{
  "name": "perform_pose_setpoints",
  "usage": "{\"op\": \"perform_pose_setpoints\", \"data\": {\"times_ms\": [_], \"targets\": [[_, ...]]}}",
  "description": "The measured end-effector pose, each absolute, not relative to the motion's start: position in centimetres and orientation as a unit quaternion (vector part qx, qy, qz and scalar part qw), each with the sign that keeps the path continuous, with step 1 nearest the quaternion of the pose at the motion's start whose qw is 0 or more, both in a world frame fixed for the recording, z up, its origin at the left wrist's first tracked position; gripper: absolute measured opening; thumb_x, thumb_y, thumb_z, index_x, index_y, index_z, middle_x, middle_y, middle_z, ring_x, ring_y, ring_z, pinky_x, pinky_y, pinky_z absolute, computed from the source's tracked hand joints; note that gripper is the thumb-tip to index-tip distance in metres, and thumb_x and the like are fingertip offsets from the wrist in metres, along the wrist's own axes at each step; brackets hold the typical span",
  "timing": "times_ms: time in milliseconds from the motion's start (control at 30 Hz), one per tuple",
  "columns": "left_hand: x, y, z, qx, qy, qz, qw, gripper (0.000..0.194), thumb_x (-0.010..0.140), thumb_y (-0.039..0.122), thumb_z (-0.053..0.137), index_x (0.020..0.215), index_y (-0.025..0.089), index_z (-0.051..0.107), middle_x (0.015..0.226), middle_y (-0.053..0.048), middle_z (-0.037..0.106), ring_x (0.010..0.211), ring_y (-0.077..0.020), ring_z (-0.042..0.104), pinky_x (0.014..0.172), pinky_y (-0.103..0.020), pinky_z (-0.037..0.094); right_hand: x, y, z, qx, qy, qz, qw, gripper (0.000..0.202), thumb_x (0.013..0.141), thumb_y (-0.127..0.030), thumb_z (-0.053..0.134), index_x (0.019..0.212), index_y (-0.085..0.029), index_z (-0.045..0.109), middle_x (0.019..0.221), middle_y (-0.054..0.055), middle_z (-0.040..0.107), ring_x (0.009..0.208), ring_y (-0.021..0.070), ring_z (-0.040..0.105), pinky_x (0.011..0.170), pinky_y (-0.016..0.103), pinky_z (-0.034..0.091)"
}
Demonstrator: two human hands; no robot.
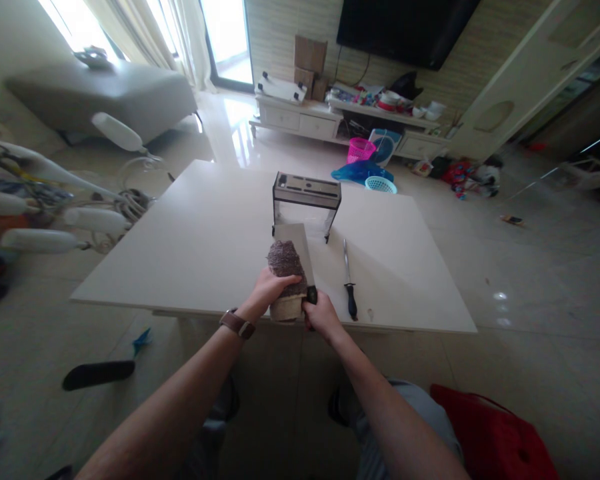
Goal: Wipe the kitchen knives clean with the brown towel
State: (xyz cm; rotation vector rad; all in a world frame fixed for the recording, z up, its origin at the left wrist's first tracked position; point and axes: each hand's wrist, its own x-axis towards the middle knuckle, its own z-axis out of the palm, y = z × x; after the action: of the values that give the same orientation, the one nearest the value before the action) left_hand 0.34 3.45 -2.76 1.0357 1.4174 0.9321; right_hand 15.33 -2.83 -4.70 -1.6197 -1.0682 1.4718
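Note:
My left hand [274, 288] is closed on a folded brown-and-beige cloth [285, 259], its thumb across the top. The cloth lies against the broad blade of a cleaver [301, 245], covering part of it. Wrapped around the cleaver's black handle is my right hand [323, 313], close to the table's near edge. The blade points away from me, towards a knife rack [307, 189] with a slotted metal top and black frame. To the right of my hands, a honing steel [350, 288] with a black handle lies on the table.
The white table [190, 247] spreads out on both sides of my hands. Beyond its far edge are a light blue basket [380, 185], a blue plastic bag [354, 171] and a pink basket [360, 149]. A red bag [495, 440] sits at the lower right.

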Motion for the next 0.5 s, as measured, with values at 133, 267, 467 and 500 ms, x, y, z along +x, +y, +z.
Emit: {"op": "perform_pose_setpoints", "data": {"times_ms": [133,267,467,500], "targets": [[0.5,3.3,-2.6,0.434,0.592,0.400,0.549,0.048,0.053,0.033,0.089,0.096,0.014,0.078,0.098,-0.011,0.079,0.092,-0.0281,0.073,0.085,-0.041,0.060,15.4,-2.9,-4.6,-0.630,-0.410,0.568,0.337,0.012,0.070,-0.020,0.056,0.082,-0.022,0.053,0.044,-0.008,0.050,0.033,0.0141,0.047,0.034,0.023,0.040],[0.7,3.1,-2.5,0.413,0.582,0.415,0.564,0.048,0.053,0.030,0.089,0.096,0.013,0.077,0.098,-0.011,0.079,0.090,-0.0264,0.074,0.085,-0.039,0.061,15.4,-2.9,-4.3,-0.625,-0.419,0.566,0.337,0.011,0.071,-0.019,0.056,0.080,-0.022,0.053,0.043,-0.009,0.049,0.032,0.0131,0.047,0.034,0.022,0.039],[-0.6,3.7,-1.6,0.387,0.556,0.414,0.608,0.046,0.051,0.026,0.090,0.093,0.012,0.076,0.095,-0.011,0.079,0.083,-0.0249,0.074,0.079,-0.037,0.062,15.3,-2.8,-3.9,-0.621,-0.425,0.567,0.335,0.015,0.070,-0.016,0.055,0.084,-0.021,0.053,0.046,-0.010,0.049,0.034,0.0114,0.047,0.038,0.021,0.039],[-1.0,3.9,-1.3,0.383,0.553,0.419,0.610,0.047,0.050,0.025,0.090,0.093,0.012,0.076,0.094,-0.011,0.079,0.081,-0.0244,0.074,0.077,-0.036,0.062,15.2,-2.8,-3.9,-0.621,-0.437,0.559,0.333,0.015,0.070,-0.016,0.055,0.085,-0.021,0.053,0.047,-0.010,0.049,0.036,0.0107,0.047,0.040,0.020,0.040]]}}
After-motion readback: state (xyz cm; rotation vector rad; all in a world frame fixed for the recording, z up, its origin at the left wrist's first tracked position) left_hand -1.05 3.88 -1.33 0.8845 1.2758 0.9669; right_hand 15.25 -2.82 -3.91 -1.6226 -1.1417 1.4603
